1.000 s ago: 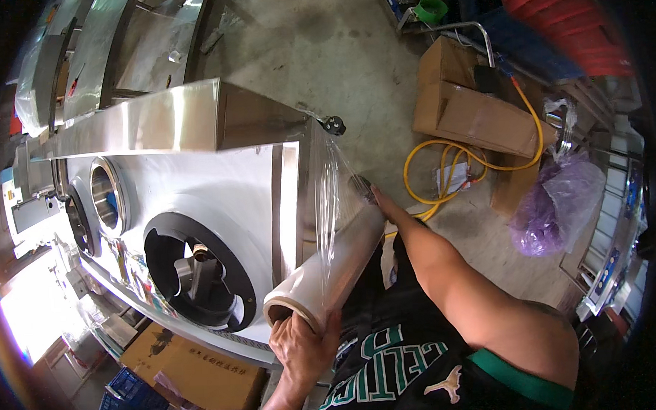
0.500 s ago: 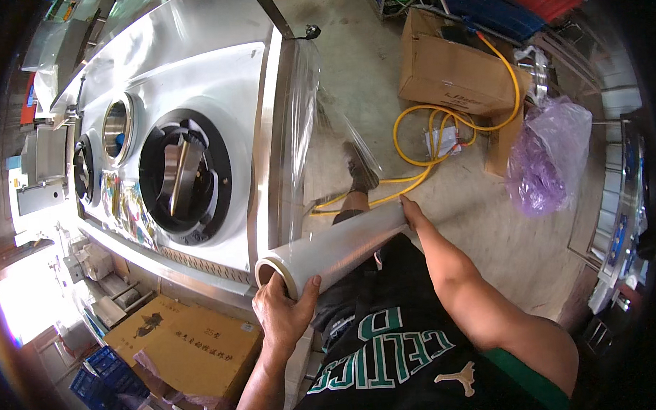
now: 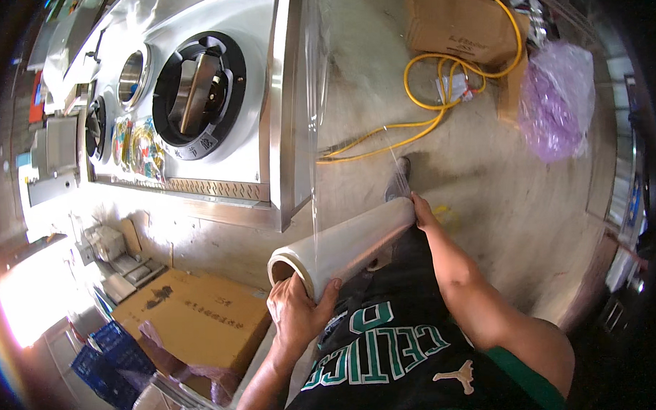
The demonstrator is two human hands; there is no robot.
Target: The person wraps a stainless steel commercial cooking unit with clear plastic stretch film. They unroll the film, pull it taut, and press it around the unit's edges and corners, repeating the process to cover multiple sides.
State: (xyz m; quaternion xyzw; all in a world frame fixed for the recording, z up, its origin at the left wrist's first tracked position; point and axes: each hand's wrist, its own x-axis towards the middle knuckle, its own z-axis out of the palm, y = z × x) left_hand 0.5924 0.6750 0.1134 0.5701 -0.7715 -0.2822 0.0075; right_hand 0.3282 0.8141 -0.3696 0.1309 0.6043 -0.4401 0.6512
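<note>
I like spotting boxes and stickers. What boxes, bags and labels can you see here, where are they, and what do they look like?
Cardboard box: lower left, beside the left hand; flat, brown, dark print on top.
Second cardboard box: top, on the floor by the yellow hose; brown.
Plastic bag: upper right; purple, see-through, bulging.
Band label: below the burner ring on the steel stove; curved, dark, pale marks.
Blue crates: lower left; open lattice.

**Concrete floor under my feet**

The grey concrete floor (image 3: 486,192) fills the right of the frame; on it, top centre, a cardboard box (image 3: 455,20); beside it a coiled yellow hose (image 3: 440,93); a purple plastic bag (image 3: 555,99) upper right; another cardboard box (image 3: 195,322) lower left; blue crates (image 3: 102,361) beside it.
</note>
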